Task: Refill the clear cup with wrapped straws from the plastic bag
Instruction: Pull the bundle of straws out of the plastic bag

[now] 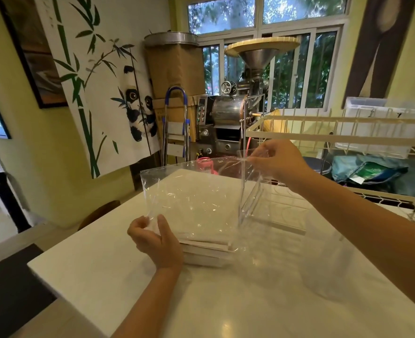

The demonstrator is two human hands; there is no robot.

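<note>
I hold a clear plastic bag [191, 193] stretched over the white table [226, 301]. My left hand [156, 240] pinches its near left corner. My right hand [277, 161] pinches its far right top edge, raised higher. A flat stack of white paper-wrapped straws [206, 251] lies at the bag's near end, beside my left hand; whether it is inside the bag I cannot tell. The clear cup [327, 259] stands faintly visible on the table under my right forearm, with no straws showing in it.
A clear acrylic stand [250, 203] stands on the table behind the bag. A white wire rack [323, 140] runs along the far right. The table's left edge [62, 284] drops off to a dark surface. A metal roasting machine [228, 113] and a step ladder [176, 123] stand beyond.
</note>
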